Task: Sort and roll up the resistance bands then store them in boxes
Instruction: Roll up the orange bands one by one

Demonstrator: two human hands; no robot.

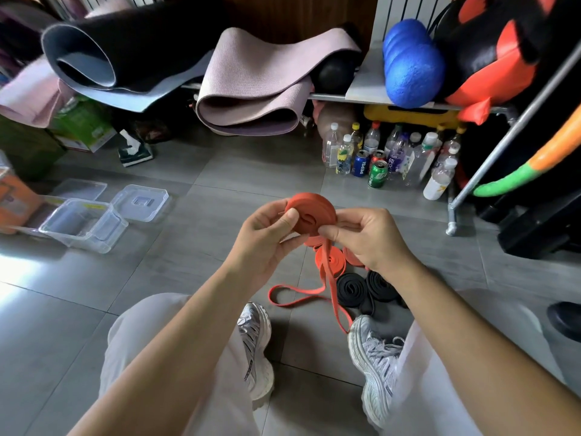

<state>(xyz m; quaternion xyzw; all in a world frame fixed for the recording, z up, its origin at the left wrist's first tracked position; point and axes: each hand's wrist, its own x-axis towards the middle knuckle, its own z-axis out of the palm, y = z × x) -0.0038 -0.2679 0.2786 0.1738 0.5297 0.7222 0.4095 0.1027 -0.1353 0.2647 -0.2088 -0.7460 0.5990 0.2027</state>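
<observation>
Left hand [267, 236] pinches the orange coil [309, 214] at centre, likely so it cannot unwind, while right hand [367, 239] pinches its tail [342, 313], trailing toward 6 o'clock, to feed turns; box [85, 225] waits at 9 o'clock.

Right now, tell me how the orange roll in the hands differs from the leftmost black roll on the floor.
The orange roll is held up by the left hand and right hand; the black roll lies flat on the floor. The orange roll trails a loose tail to the floor; the black roll looks fully wound. Both are flat bands coiled in spirals.
</observation>
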